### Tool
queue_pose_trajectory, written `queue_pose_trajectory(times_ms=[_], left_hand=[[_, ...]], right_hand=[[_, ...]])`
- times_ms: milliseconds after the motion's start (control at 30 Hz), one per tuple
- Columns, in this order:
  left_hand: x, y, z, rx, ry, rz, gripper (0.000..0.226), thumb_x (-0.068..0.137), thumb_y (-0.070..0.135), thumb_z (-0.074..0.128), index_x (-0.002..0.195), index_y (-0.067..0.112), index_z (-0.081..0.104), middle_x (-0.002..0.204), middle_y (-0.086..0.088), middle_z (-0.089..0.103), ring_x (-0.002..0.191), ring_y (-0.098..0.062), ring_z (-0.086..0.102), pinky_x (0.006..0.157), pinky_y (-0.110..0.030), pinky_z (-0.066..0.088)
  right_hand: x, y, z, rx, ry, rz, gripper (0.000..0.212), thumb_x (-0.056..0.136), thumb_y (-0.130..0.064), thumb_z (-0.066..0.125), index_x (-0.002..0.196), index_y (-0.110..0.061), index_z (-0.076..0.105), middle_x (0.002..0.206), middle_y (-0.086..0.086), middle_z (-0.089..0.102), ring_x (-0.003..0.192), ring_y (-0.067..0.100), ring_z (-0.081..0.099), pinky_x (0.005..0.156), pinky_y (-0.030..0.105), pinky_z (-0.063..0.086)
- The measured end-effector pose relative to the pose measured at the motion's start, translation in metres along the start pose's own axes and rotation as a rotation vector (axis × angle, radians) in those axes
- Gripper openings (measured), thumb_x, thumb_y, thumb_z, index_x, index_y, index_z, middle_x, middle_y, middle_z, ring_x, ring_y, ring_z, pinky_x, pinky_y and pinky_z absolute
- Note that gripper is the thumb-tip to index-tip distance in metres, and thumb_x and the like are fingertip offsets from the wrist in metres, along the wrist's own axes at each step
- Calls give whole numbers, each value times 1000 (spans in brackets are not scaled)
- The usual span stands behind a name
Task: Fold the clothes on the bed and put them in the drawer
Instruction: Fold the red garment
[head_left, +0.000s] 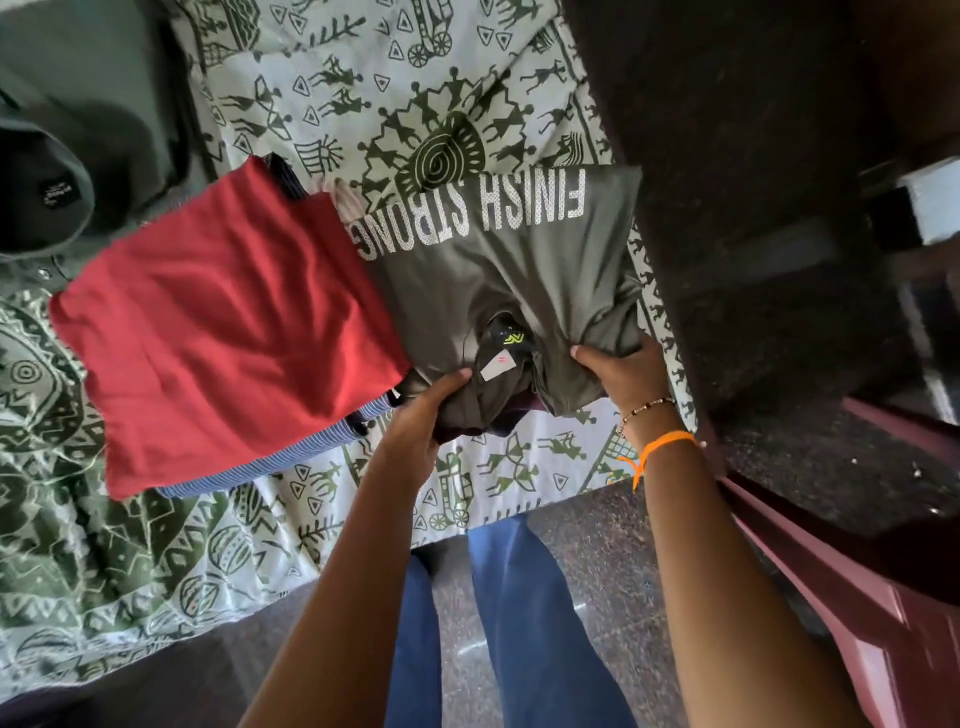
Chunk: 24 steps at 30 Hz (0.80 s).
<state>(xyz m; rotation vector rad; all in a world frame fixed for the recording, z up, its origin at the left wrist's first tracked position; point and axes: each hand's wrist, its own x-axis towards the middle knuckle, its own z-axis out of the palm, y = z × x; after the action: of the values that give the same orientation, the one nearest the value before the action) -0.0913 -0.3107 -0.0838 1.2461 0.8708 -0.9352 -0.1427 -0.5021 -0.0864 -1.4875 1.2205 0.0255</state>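
The olive-grey T-shirt (519, 280) printed "FINISH STRONG" lies on the bed's patterned sheet (405, 98), near the bed's edge closest to the person. Its long axis runs from the neck opening, which points toward the person, up and away across the bed; the lettering reads upside down from this view. The collar end is bunched and lifted slightly off the sheet.

The left hand (415, 421) grips the fabric on the left side of the collar, thumb on top and fingers curled under. The right hand (623, 374) clamps the fabric on the right side of the collar in the same way. A beaded bracelet and an orange thread (660, 449) sit on the right wrist.

Just left of the shirt, touching it, a folded red garment (218, 322) lies on top of a blue striped one (311, 452). Farther left, a dark green shirt (78, 135) lies spread. A dark floor (592, 561) and the person's blue trousers (519, 613) show below the bed.
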Motion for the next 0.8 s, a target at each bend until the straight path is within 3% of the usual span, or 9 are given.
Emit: queue_pose_trajectory(times_ms=[67,133,233,300,400,500,567,633,800], left_hand=[[-1,-4,5,41,59,-14,18,80,13,68,98,12,65,84,-3,71,71,-16,68,58,-26,55],[-2,-13,5,104,119,-6,25,77,15,72,101,14,64,87,-4,70,70,-15,68,54,-24,54],[-4,-24,4,246,232,61,37,76,22,76,109,13,63,100,-7,69,88,-20,67,77,-33,57],[-7,-23,5,412,274,79,45,78,33,73,114,8,62,108,-13,67,99,-27,64,90,-43,53],[-19,-9,-4,867,175,19,56,85,52,58,111,3,61,105,-19,67,99,-33,63,90,-47,51],[-39,17,-17,1164,12,-40,57,90,56,44,107,4,59,90,-13,71,82,-25,70,82,-39,55],[-57,39,-31,1092,-78,-71,51,92,55,42,98,8,61,74,-7,72,66,-17,70,67,-28,54],[-72,61,-46,906,-130,-11,44,92,50,46,85,11,65,66,-7,71,57,-14,68,58,-22,50],[-85,132,-106,439,32,477,21,95,13,48,81,17,63,67,-3,64,53,-1,58,55,-13,44]], right_hand=[[1,1,-4,-30,16,-1,26,70,4,73,94,-5,66,87,4,65,80,17,61,62,19,51],[-1,2,-3,-105,72,-34,22,69,2,71,88,-6,66,84,9,67,80,19,61,66,25,46],[-8,0,4,-304,138,-130,24,69,-2,69,92,0,63,88,16,68,81,25,62,63,19,35],[-13,-4,10,-439,127,-173,32,71,-3,66,101,1,57,98,20,65,91,33,61,69,26,37],[-26,-12,14,-652,117,-240,53,72,-3,62,123,3,45,120,23,52,112,37,49,93,38,37],[-49,-25,20,-814,226,-338,70,72,-7,62,137,-3,35,138,17,37,121,35,38,98,40,31],[-68,-35,33,-853,262,-429,64,73,-8,61,135,-8,42,140,13,38,123,34,37,99,42,32],[-84,-48,52,-840,238,-543,46,74,-8,59,120,-11,58,129,12,50,117,35,42,99,42,32],[-112,-110,152,-560,-100,-735,21,74,3,58,92,-5,67,95,15,64,96,34,56,89,34,36]])
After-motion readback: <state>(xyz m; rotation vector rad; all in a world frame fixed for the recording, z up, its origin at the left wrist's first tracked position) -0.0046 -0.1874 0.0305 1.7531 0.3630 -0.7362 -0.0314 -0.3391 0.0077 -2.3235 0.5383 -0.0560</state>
